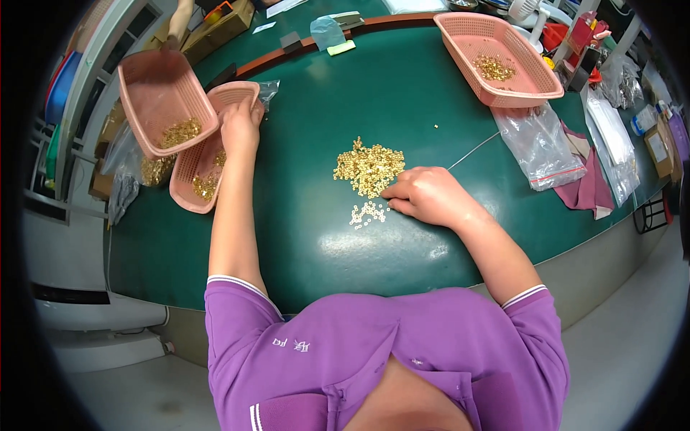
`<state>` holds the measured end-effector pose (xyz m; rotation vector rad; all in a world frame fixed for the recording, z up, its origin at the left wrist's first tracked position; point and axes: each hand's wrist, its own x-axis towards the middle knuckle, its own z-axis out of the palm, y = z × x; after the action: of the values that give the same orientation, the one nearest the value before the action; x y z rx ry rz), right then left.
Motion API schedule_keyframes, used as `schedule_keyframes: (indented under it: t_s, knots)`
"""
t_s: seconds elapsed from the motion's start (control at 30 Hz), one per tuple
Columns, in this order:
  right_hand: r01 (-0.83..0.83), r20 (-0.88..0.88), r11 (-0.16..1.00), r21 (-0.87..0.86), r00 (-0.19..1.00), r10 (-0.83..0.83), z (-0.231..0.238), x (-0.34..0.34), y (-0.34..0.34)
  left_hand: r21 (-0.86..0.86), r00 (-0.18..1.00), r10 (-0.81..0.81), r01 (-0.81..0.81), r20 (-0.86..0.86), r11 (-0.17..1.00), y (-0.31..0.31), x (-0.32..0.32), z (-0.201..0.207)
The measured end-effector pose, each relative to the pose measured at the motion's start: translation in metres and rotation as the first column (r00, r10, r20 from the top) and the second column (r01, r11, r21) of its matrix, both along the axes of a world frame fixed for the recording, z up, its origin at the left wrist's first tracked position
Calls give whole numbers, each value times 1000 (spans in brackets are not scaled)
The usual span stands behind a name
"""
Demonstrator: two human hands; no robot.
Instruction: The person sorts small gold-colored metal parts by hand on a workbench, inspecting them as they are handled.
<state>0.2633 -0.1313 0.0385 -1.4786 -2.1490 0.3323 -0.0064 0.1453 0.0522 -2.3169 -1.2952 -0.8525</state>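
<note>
A pile of small gold metal pieces (pixel 370 169) lies mid-table, with a looser patch of small pale ring-shaped pieces (pixel 368 214) just nearer to me. My right hand (pixel 435 197) rests at the pile's right edge, fingers curled and tips down among the outermost pieces; anything pinched there is too small to make out. To the left, my left hand (pixel 241 128) is closed over the right rim of a pink plastic basket (pixel 188 192), fingertips partly hidden. Gold pieces sit in that basket. Another pink basket (pixel 154 90), tilted, overlaps it and holds gold pieces too.
Another person's hand (pixel 171 42) is at the tilted basket's far edge. A third pink basket (pixel 496 92) with gold pieces stands far right, beside clear plastic bags (pixel 539 147) and maroon cloth (pixel 586 179). A brown raised strip (pixel 395 23) crosses the green table's far side.
</note>
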Motion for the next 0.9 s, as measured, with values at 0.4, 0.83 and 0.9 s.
schedule_keyframes:
  t_s: [0.4, 0.83, 0.9]
  knots:
    - [-24, -23, 999, 38, 999, 25, -2, -4, 0, -172, 984, 93, -119, -151, 978, -10, 32, -65]
    - [-26, -17, 999, 19, 1000, 26, -1, -4, -1, 290, 364, 282, -34, -888, 956, 44, 36, -50]
    - [-24, -20, 999, 28, 999, 25, -2, -3, -1, 291, 366, 276, -15, -889, 957, 49, 37, -52]
